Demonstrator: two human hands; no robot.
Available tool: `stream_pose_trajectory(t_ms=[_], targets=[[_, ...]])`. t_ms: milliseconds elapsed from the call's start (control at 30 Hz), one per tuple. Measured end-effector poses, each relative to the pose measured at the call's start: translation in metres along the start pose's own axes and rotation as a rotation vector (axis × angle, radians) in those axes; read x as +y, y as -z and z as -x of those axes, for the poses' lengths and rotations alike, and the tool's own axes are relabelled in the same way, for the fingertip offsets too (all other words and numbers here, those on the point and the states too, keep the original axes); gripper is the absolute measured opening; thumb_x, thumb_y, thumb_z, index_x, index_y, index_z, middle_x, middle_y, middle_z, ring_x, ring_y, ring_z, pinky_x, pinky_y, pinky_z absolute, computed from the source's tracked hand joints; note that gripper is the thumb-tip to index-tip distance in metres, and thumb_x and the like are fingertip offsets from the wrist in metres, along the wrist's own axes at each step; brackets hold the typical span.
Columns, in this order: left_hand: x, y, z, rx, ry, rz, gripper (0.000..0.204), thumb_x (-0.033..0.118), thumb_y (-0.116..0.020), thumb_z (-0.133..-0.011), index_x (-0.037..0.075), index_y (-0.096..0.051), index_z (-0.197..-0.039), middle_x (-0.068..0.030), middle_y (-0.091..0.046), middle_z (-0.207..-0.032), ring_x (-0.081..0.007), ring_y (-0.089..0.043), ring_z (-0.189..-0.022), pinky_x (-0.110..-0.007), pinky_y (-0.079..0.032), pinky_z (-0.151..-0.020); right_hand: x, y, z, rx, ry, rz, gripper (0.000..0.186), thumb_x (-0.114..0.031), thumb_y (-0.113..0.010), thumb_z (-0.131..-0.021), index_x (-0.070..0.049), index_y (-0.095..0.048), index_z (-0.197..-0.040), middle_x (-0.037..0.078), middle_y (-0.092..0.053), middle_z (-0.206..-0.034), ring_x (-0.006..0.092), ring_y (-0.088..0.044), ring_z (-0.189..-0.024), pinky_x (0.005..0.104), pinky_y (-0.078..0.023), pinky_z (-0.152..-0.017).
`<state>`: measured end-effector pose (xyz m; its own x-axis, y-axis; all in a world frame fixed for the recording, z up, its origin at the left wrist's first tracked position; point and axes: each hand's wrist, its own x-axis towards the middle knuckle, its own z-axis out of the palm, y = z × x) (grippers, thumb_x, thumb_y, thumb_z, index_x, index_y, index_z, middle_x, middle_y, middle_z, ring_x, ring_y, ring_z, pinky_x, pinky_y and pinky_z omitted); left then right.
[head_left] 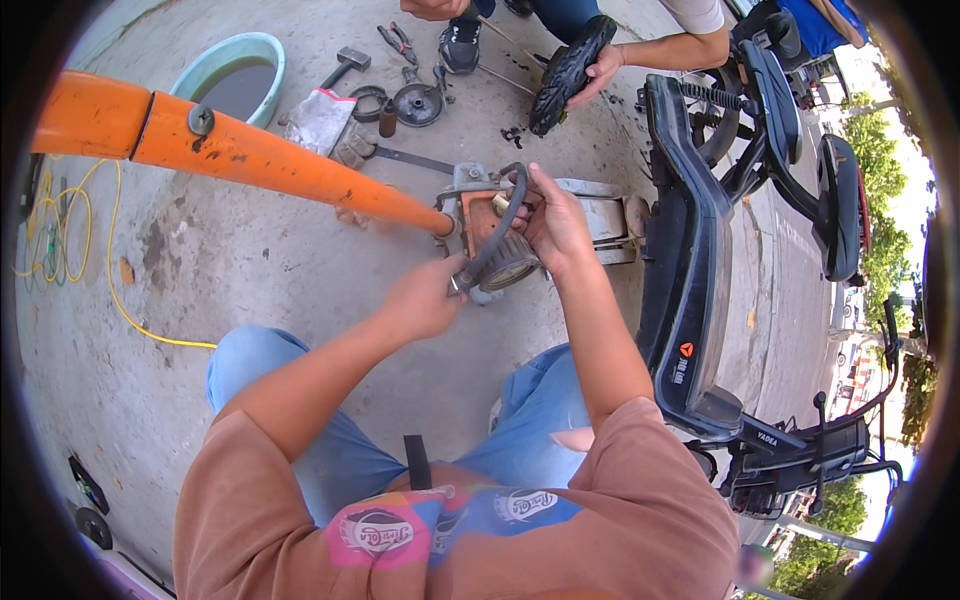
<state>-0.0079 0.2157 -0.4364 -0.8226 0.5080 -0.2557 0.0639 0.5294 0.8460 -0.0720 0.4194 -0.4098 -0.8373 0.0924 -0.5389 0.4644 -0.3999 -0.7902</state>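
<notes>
Between my hands is a tire inflator gauge (508, 264), a round dial in a dark ribbed casing with a short black hose (517, 205) looping up from it. My left hand (428, 298) is closed around its metal handle end, left of the dial. My right hand (557, 222) pinches the brass-coloured fitting at the hose's end, fingers partly hidden behind the hose. Just beyond and below lies a floor jack (607, 218) with a grey metal frame and orange parts. Its long orange handle (270, 160) slants up to the left.
A dark electric scooter (690, 250) lies on its side at right. Ahead, another person's hand (597, 75) holds a black tire (570, 78). A hammer (348, 64), pliers (397, 42), wheel hub (417, 104), teal basin (270, 48) and yellow hose (125, 290) lie about.
</notes>
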Motion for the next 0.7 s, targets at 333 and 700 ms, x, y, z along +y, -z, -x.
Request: stream_pose_trajectory(t_ms=[333, 700], targets=[[-0.0026, -0.0044, 0.0024, -0.159, -0.01, -0.014, 0.034, 0.007, -0.061, -0.075, 0.005, -0.062, -0.109, -0.0204, -0.066, -0.101, -0.039, -0.061, -0.097, -0.046, -0.049, -0.081, -0.0014, 0.0025, -0.0007, 0.02, 0.032, -0.081, 0.027, -0.027, -0.062, -0.092, -0.002, -0.059, -0.099, 0.003, -0.057, -0.073, 0.0099, -0.045, -0.058, 0.0252, -0.038, -0.054], [0.0053, -0.0005, 0.0019, -0.136, 0.034, 0.03, 0.032, 0.008, -0.057, -0.072, 0.003, -0.063, -0.103, -0.0218, -0.065, -0.099, -0.0408, -0.06, -0.097, -0.047, -0.048, -0.081, -0.0015, 0.003, -0.0005, 0.033, 0.046, -0.146, 0.024, -0.024, -0.06, -0.093, -0.001, -0.058, -0.101, 0.005, -0.059, -0.076, 0.0104, -0.047, -0.059, 0.0252, -0.04, -0.053]])
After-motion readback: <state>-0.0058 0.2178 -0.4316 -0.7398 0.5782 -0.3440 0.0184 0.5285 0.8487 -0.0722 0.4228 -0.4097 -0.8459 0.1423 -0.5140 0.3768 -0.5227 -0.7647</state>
